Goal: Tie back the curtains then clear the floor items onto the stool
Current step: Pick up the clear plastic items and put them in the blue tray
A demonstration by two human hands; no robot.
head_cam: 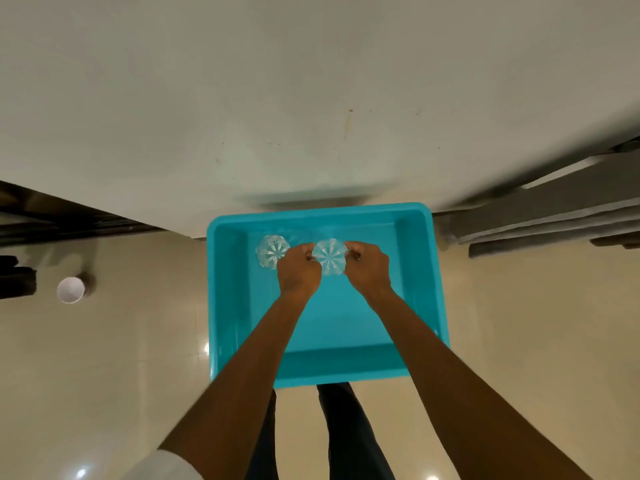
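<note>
Entry 1: clear glass (pixel 329 257), ribbed, seen from above, toward the 12 o'clock end of the teal tray (pixel 420 289); whether its base touches the tray floor cannot be told. Left hand (pixel 298 271) curls against the glass at its 9 o'clock side and right hand (pixel 367 268) at its 3 o'clock side, so both hands grip the 1 item between them. Entry 2: second glass (pixel 272 251), same pattern, upright in the tray just beside entry 1 at its 9 o'clock, free of any grip. Entry 3: white cup (pixel 71 289), mouth up on the floor (pixel 138 341), well apart from the tray at its 9 o'clock; judged not yet cleared. Entry 4: grey curtain (pixel 554 209) at 2 o'clock of the view; tied or loose cannot be told. The stool is not seen as such; the tray probably rests on it. Handling, judged: glasses rigid, smooth, breakable, moderately heavy; hold on opposite side walls below the rim, where the ribs aid friction; lower gently, clear of the neighbour. The cup is likely light and thin-walled; wrap its side loosely.
</note>
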